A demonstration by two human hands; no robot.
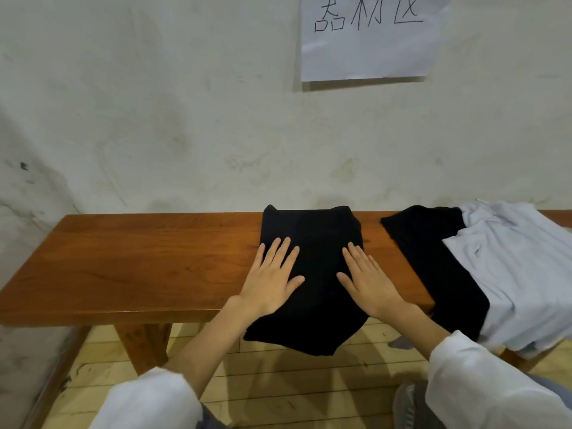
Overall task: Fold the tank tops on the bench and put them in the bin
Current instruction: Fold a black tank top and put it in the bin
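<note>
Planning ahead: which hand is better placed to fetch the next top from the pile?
Right, probably: the right hand lies flat on the black top nearer the pile; the left hand rests at its far edge.

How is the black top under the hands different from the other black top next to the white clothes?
The black top under the hands lies by itself mid-bench; the other black top is partly buried under the white clothes. The left hand and right hand press flat on the first one; no hand touches the other. Both are black and hang over the bench's front edge.
</note>
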